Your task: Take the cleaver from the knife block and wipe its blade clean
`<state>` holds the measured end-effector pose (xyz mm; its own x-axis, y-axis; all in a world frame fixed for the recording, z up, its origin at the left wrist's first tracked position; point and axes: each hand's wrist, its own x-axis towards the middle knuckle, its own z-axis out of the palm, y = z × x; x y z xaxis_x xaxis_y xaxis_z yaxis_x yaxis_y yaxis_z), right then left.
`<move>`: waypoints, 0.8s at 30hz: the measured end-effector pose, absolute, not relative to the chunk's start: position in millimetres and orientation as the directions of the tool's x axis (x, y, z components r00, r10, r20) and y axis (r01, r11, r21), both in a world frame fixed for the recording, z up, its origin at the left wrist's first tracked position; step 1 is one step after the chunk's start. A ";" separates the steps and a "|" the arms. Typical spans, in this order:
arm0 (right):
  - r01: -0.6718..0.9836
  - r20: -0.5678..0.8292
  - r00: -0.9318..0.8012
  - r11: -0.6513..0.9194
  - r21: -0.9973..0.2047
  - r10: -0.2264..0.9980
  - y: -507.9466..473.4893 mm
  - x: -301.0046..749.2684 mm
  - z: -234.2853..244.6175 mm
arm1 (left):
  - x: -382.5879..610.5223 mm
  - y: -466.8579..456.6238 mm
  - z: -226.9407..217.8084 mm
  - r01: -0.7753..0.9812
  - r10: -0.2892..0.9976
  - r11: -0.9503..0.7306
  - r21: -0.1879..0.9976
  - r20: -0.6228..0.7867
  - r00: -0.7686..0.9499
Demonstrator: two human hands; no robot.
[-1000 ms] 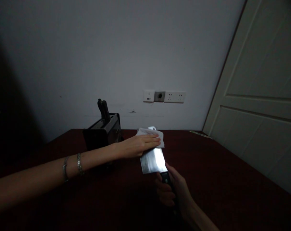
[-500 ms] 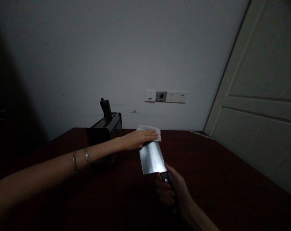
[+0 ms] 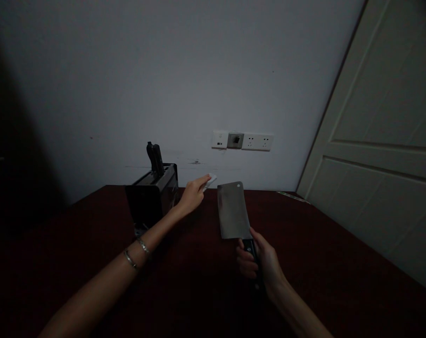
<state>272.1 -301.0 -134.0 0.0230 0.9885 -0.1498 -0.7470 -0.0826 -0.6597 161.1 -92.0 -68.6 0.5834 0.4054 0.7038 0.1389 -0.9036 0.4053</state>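
Note:
My right hand [image 3: 259, 261] is shut around the black handle [image 3: 250, 249] of a steel cleaver, whose broad rectangular blade [image 3: 232, 210] stands upright with a small hole near its far corner. My left hand [image 3: 193, 195] is raised to the left of the blade, not touching it. A small piece of white cloth [image 3: 209, 182] pokes out from its fingertips, with most of the cloth hidden by the fingers. Two bracelets circle my left wrist.
A black knife block [image 3: 151, 197] holding dark knife handles [image 3: 154, 158] stands left of my left hand on a dark red table [image 3: 322, 244]. Behind are a wall socket panel [image 3: 242, 141] and, at right, a white door [image 3: 371, 94].
My left hand has left the blade and drawn back to the left, taking the white cloth with it. The cleaver has swung upright and now shows its whole blade.

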 end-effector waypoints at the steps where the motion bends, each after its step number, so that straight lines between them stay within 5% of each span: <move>1: -0.747 -0.146 0.032 -0.073 -0.661 0.989 -301.2 273.4 -132.7 | 158.7 -89.4 -75.7 0.161 0.426 -0.895 0.415 0.693 0.581; 9: -0.745 -0.142 0.057 -0.052 -0.665 0.988 -302.5 275.9 -131.6 | 146.5 -117.8 -144.8 0.098 0.303 -0.921 0.377 0.537 0.788; 13: -0.752 -0.139 0.074 -0.036 -0.659 0.988 -301.7 275.3 -132.2 | 137.7 -147.1 -153.1 0.110 0.230 -0.935 0.337 0.340 0.912; 17: -0.737 -0.150 0.099 -0.029 -0.676 0.984 -301.1 275.3 -132.8 | 130.2 -158.6 -143.0 0.238 0.322 -0.902 0.360 0.192 0.927; 24: -0.724 -0.141 0.114 -0.015 -0.690 0.983 -303.4 272.0 -133.8 | 122.6 -145.2 -134.7 0.339 0.469 -0.836 0.432 0.243 0.849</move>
<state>272.0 -303.4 -133.8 0.1140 0.9834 -0.1408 -0.7239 -0.0148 -0.6898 122.6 -145.2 -134.7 0.8490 0.4693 0.2429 0.3386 -0.8360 0.4317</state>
